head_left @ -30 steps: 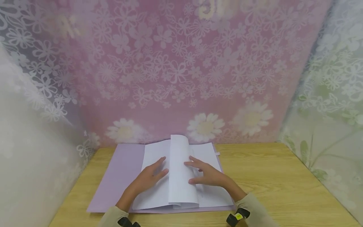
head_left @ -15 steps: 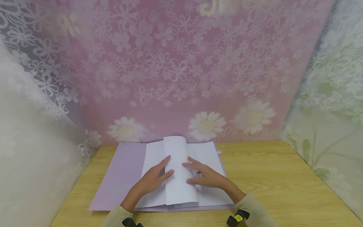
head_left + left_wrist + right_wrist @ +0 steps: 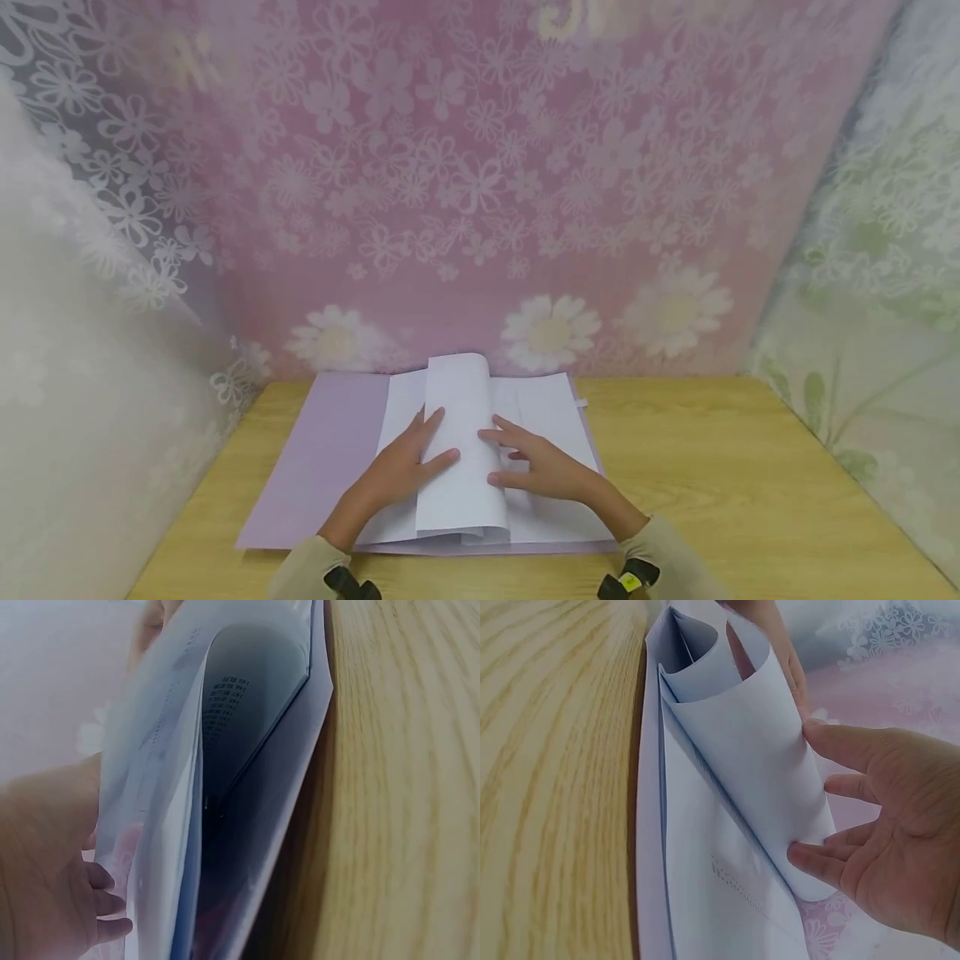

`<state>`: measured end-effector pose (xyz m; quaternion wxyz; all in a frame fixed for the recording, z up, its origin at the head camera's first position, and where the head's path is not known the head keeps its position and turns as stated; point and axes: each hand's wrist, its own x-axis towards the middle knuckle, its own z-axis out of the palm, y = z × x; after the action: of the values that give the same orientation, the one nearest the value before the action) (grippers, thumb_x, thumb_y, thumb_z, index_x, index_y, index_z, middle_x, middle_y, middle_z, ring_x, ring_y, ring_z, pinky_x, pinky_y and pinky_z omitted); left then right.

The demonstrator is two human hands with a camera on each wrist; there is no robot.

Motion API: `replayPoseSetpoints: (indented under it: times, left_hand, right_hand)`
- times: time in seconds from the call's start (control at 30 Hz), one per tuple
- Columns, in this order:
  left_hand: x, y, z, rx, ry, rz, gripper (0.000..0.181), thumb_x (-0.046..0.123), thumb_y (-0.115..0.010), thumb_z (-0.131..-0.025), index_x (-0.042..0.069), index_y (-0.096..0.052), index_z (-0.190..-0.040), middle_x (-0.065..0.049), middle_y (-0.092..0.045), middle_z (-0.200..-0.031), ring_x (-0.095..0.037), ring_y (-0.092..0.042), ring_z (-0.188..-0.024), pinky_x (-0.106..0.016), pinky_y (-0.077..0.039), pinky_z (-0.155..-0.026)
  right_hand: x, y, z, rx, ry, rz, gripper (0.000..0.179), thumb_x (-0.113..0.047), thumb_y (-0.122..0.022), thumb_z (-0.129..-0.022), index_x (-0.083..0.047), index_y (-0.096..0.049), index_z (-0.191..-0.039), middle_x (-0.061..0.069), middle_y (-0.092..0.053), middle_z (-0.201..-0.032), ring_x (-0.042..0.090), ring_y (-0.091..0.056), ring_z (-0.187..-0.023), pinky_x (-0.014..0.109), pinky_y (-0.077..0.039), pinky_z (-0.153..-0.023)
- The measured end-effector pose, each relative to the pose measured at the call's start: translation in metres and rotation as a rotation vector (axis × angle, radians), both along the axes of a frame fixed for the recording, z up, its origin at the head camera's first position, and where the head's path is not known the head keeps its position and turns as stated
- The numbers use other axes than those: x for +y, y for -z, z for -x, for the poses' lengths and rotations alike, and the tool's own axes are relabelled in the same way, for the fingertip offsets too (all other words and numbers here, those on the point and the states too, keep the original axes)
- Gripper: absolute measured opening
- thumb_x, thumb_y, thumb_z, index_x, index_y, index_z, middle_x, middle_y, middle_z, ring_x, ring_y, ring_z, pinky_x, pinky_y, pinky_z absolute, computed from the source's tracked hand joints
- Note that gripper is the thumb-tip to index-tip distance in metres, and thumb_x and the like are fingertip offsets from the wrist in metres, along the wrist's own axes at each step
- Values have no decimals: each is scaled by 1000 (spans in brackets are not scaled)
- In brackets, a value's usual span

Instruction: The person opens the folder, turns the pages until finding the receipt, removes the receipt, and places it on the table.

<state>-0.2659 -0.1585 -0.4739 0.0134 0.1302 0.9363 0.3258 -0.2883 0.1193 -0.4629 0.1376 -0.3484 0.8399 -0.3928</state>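
Open white-paper book [image 3: 558, 512] in lilac cover, pages raised

Lilac cover flap [image 3: 326, 458]: flat, left of the fingers. Left hand [image 3: 405, 467]: fingers straight, apart, over the edge of curled white paper pages [image 3: 461, 492]. Right hand [image 3: 547, 468]: fingers apart, tips against the curl; book beneath both. Step, as judged: page-turning; next move seems to call for steadying the edge, smoothing the curl. Yellowish wood-grain desk [image 3: 720, 475] below. Flower-printed walls: pale left, pink [image 3: 420, 275] beyond the fingers, whitish-green [image 3: 877, 275] right.

Over my feed I see a pink wall [image 3: 450, 304] printed with white flowers [image 3: 551, 333], paler floral side walls [image 3: 90, 375], and a yellowish wood-grain desk [image 3: 712, 467] below.
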Motion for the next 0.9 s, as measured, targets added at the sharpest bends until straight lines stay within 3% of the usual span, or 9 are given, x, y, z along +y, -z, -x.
replayPoseSetpoints:
  times: [0.27,0.57,0.9]
  left_hand:
    - [1,4,2,27,-5,106,83,63,-55,-97,16,-31,-162,-26,-19,-167,-48,-26,-152,-68,-36,-114]
    - [-7,4,-1,-6,-22,95,81,60,-52,-100,11,-32,-161,-24,-22,-167,-46,-21,-155,-68,-29,-118]
    - [-20,8,6,34,8,86,83,58,-57,-99,9,-32,-160,-21,-23,-167,-44,-19,-156,-67,-25,-121]
  right_hand:
    - [0,-4,0,-25,-29,26,69,-37,-69,-98,-15,-41,-157,22,-21,-168,38,-51,-141,45,-49,-110]
    - [-10,-1,-5,13,-84,56,66,-34,-68,-99,-8,-44,-154,19,-37,-163,39,-49,-142,48,-50,-108]
    - [-21,-4,-1,59,-92,-12,60,-38,-66,-100,-16,-48,-152,9,-43,-161,29,-42,-149,51,-49,-110]
